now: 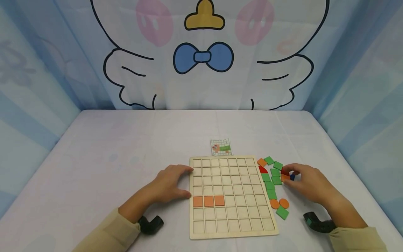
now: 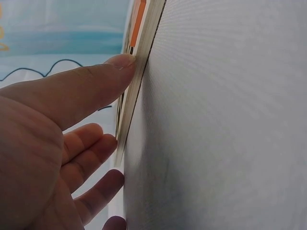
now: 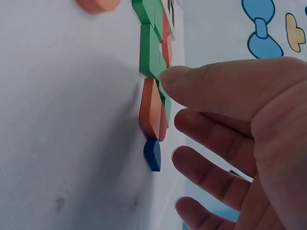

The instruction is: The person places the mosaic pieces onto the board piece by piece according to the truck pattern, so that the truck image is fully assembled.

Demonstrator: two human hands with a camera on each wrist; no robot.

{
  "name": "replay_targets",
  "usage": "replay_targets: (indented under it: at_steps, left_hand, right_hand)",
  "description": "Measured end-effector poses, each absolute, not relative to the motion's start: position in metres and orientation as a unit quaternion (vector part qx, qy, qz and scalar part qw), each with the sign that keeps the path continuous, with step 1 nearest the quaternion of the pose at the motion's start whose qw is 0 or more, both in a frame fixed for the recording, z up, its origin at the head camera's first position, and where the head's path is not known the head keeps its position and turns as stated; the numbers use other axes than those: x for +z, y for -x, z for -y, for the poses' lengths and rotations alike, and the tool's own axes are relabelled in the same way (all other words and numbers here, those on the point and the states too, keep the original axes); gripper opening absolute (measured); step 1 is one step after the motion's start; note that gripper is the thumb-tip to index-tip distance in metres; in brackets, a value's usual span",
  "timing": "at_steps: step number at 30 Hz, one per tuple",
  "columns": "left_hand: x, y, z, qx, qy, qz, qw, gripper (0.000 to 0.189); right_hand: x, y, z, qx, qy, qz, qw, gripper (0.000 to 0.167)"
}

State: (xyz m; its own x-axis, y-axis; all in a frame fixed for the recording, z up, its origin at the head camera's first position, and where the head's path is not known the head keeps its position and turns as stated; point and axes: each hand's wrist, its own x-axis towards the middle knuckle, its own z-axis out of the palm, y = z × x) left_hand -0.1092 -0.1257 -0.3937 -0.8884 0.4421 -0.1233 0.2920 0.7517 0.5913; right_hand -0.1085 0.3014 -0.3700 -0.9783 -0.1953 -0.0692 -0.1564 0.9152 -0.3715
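A pale wooden grid board [image 1: 233,226] lies on the table. Three orange squares [image 1: 209,201] sit side by side in one of its rows. My left hand [image 1: 170,183] is at the board's left edge, fingers spread; in the left wrist view its thumb [image 2: 98,88] meets the edge. My right hand [image 1: 311,182] reaches over loose pieces to the board's right. Its fingertips are close over an orange piece [image 3: 149,108] and a red piece [image 1: 284,172], with a small dark blue piece [image 3: 152,155] beside them. Nothing shows pinched in its fingers.
Along the board's right edge lie several green pieces [image 1: 270,185], a red curved piece [image 1: 263,169], an orange square [image 1: 262,162] and two orange discs [image 1: 284,203]. A small picture card [image 1: 221,147] with a gridded design lies behind the board. A printed curtain [image 1: 201,91] hangs beyond the table.
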Motion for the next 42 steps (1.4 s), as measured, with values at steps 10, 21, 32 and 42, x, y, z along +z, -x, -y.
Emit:
replay_targets:
  at_steps: [10, 21, 32, 42]
  left_hand:
    - [-0.3921, 0.1096, 0.1254, 0.291, -0.197, -0.928, 0.127, 0.071]
    - [-0.3908, 0.1077, 0.1245, 0.292, -0.205, -0.926, 0.123, 0.07]
    - [-0.3902, 0.1074, 0.1245, 0.294, -0.203, -0.926, 0.124, 0.07]
    - [-0.3918, 0.107, 0.1261, 0.3, -0.202, -0.924, 0.127, 0.072]
  right_hand:
    - [-0.3735, 0.1103, -0.3052, -0.175, 0.07, -0.98, 0.064, 0.035]
    - [-0.3775, 0.1108, -0.3085, -0.175, 0.064, -0.98, 0.071, 0.034]
    - [-0.3772, 0.1109, -0.3066, -0.175, 0.069, -0.98, 0.067, 0.031]
    - [-0.378, 0.1119, -0.3055, -0.179, 0.073, -0.979, 0.07, 0.031]
